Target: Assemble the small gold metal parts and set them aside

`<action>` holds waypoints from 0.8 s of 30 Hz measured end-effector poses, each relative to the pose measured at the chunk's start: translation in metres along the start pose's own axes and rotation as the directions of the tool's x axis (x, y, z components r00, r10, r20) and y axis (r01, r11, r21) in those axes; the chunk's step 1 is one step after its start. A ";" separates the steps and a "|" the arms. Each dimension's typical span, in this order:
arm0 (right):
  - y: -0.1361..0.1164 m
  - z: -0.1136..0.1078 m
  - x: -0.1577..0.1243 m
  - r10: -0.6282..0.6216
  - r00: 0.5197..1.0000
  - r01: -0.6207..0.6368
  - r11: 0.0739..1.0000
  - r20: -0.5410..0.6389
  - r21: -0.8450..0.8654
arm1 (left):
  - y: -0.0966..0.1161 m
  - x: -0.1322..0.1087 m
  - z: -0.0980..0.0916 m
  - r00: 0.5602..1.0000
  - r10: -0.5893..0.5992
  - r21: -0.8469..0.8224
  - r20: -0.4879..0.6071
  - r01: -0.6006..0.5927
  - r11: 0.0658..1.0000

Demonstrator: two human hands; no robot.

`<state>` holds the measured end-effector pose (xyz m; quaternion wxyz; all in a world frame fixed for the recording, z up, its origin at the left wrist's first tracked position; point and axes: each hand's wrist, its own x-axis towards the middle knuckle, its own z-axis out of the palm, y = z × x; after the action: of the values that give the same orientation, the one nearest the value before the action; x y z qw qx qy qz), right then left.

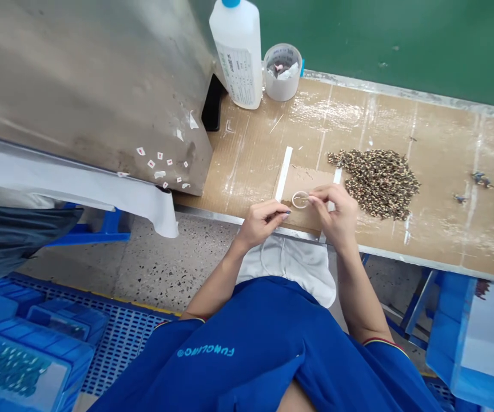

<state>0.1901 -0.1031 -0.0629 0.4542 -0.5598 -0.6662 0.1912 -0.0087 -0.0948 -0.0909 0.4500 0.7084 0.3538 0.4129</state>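
My left hand is closed in a pinch at the front edge of the worktable. A tiny dark bluish piece shows at its fingertips, too small to name. Just to the right, my right hand pinches a thin pale ring by its right side. Both hands are close together over a tan board between two white strips. Beyond my right hand lies a large heap of small dark and yellowish pieces.
A white bottle and a tape-roll cup with scraps stand at the back, beside a black object. A metal housing bounds the left. Blue bins sit below at right, and blue crates at lower left.
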 end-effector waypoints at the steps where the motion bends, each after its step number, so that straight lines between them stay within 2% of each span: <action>1: 0.001 0.001 -0.002 -0.001 1.000 0.002 1.000 0.028 -0.020 | 0.000 0.000 0.000 1.000 -0.001 0.013 -0.005 0.001 1.000; 3: 0.002 0.000 -0.006 0.009 0.998 -0.006 0.999 0.063 -0.048 | 0.001 -0.001 0.000 1.000 -0.011 0.032 -0.018 0.012 0.999; 5: 0.004 -0.008 -0.013 0.029 0.999 -0.027 0.998 0.035 -0.062 | 0.001 -0.002 -0.001 0.999 -0.015 0.046 -0.030 0.017 0.999; 8: 0.014 -0.034 -0.029 0.103 0.985 -0.128 0.975 -0.141 -0.181 | 0.000 -0.002 -0.002 0.999 -0.002 0.067 -0.042 0.005 0.998; 11: 0.031 -0.065 -0.051 0.199 0.926 -0.313 0.879 -0.321 -0.359 | 0.000 -0.001 -0.001 0.999 0.017 0.088 -0.042 -0.013 0.996; 13: 0.040 -0.082 -0.064 0.244 0.900 -0.390 0.822 -0.362 -0.414 | 0.001 0.000 0.000 0.999 0.030 0.108 -0.038 -0.026 0.994; 15: 0.045 -0.091 -0.072 0.265 0.901 -0.402 0.806 -0.343 -0.433 | 0.002 0.000 0.001 0.999 0.039 0.131 -0.032 -0.034 0.991; 18: 0.047 -0.090 -0.072 0.271 0.911 -0.392 0.806 -0.312 -0.444 | 0.002 0.001 0.001 0.999 0.038 0.153 -0.036 -0.032 0.988; 24: 0.050 -0.073 -0.055 0.319 0.862 -0.487 0.739 -0.395 -0.465 | 0.003 0.000 0.003 0.998 0.039 0.145 -0.048 -0.031 0.989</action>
<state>0.2764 -0.1575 -0.0850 0.3130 -0.8197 -0.4796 0.0026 -0.0061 -0.0971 -0.0889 0.3812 0.7343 0.3816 0.4121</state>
